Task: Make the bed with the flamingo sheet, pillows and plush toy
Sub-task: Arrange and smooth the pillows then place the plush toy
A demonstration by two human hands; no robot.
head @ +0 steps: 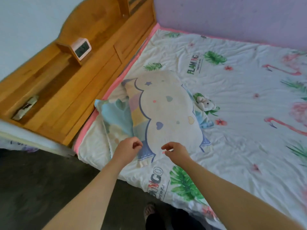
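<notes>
Left hand [127, 148] and right hand [176, 151] hovered over the pillow [166, 110], fingers loosely curled, gripping nothing. It lay on the flamingo sheet [232, 80] near the headboard [99, 63], plush toy [206, 103] beside it. Best move: take both near corners and square it up.

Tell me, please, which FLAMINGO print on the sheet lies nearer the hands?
The print at the bed's near edge, just short of the right hand; the other print lies beyond the pillow.
</notes>
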